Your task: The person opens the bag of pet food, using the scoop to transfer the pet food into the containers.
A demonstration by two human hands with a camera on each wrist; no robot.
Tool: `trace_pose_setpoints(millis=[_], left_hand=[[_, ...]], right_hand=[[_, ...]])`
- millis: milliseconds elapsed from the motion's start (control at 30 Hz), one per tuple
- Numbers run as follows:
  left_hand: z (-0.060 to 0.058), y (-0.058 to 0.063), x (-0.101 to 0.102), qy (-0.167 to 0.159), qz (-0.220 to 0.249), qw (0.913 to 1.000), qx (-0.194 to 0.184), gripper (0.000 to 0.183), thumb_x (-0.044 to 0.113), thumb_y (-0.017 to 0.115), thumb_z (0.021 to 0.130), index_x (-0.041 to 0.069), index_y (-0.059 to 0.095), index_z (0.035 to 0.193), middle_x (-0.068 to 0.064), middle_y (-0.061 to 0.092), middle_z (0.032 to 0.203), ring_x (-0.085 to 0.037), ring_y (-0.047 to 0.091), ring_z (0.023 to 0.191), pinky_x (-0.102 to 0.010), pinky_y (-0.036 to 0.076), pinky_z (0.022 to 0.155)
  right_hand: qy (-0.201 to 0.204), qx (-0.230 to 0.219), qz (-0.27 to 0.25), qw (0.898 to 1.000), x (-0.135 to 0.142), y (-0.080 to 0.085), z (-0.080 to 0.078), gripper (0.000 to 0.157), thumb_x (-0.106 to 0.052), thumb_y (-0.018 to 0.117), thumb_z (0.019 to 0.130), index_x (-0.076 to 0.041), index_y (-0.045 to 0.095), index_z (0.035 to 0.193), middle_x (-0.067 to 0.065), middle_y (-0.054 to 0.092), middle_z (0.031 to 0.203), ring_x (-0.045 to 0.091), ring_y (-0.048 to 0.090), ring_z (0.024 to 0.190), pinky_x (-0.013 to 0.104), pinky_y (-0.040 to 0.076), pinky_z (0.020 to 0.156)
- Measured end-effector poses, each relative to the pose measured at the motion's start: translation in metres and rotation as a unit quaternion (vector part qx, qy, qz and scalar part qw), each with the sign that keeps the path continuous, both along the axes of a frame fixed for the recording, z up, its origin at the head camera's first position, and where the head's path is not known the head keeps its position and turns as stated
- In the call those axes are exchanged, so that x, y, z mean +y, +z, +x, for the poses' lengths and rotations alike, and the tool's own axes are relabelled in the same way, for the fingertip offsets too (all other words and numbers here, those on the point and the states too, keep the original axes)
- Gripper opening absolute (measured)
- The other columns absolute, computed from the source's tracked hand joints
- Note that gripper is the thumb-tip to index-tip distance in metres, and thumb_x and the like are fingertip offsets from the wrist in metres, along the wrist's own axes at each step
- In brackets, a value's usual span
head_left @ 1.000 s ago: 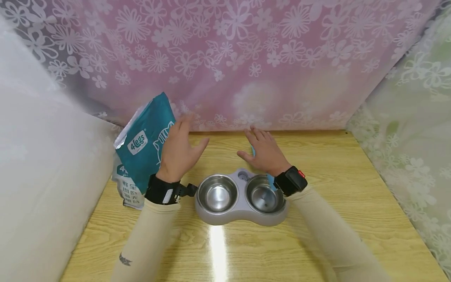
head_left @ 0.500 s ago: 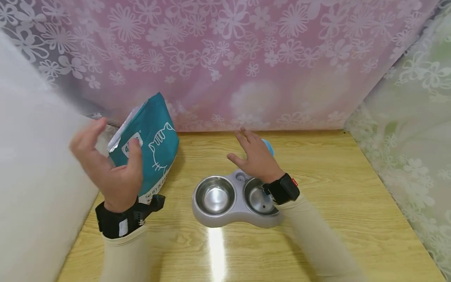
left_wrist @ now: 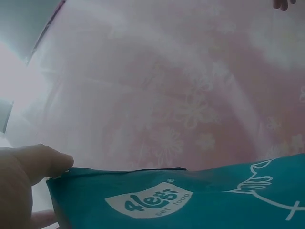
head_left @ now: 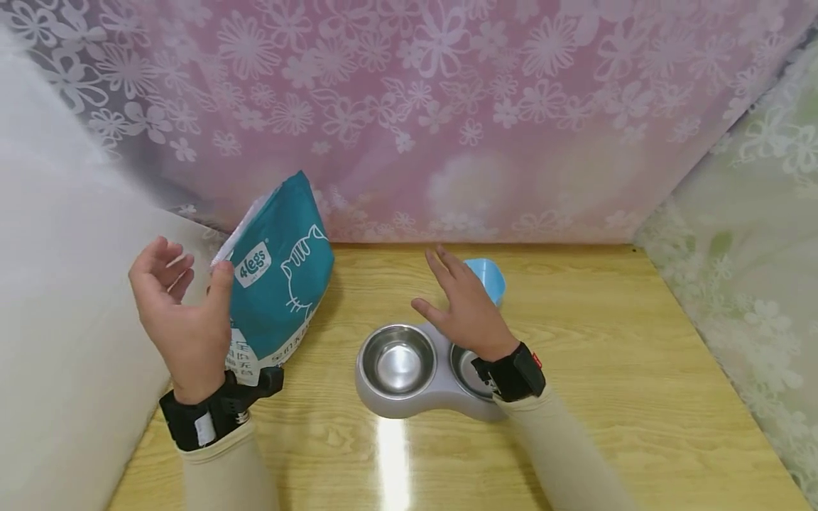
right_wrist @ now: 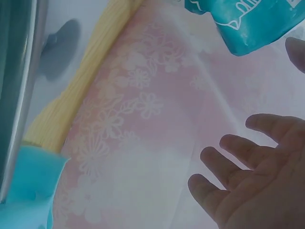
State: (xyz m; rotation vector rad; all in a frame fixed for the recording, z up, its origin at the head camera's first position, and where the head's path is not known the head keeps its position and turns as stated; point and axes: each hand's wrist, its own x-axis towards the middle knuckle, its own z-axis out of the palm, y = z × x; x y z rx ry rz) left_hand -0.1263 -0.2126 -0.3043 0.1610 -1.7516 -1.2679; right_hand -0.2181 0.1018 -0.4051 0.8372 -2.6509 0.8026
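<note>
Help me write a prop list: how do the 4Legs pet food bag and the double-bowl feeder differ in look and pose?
The 4Legs pet food bag is teal, white and printed; the double-bowl feeder is plain pale grey and shiny metal. The bag stands taller, leaning; the feeder lies low and level. The bag looks soft, the feeder rigid. Both rest on the wood-grain table.
</note>
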Motion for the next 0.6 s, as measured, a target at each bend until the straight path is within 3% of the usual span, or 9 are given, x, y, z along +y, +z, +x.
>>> trace_pose_setpoints(millis=[267, 600], left_hand=[[-0.011, -0.017, -0.003, -0.018, -0.055, 0.9969, -0.053, 0.034, 0.023, 0.069, 0.089, 0.002, 0.066, 0.117, -0.006, 0.067, 0.106, -0.006, 0.062, 0.085, -0.019, 0.049, 0.077], [-0.013, -0.023, -0.008, 0.009, -0.058, 0.9977, -0.033, 0.027, 0.021, 0.070, 0.089, 0.000, 0.071, 0.105, -0.008, 0.070, 0.093, -0.002, 0.057, 0.067, -0.016, 0.040, 0.056]], right_hand=[[0.001, 0.006, -0.023, 1.000, -0.001, -0.005, 0.007, 0.078, -0.055, 0.050, 0.094, -0.014, 0.021, 0.154, 0.008, 0.018, 0.157, 0.023, 0.018, 0.143, 0.043, 0.020, 0.109], [0.023, -0.006, -0.046, 0.999, -0.012, -0.017, 0.007, 0.077, -0.053, 0.051, 0.095, -0.014, 0.021, 0.154, 0.008, 0.018, 0.157, 0.025, 0.017, 0.143, 0.044, 0.020, 0.109]])
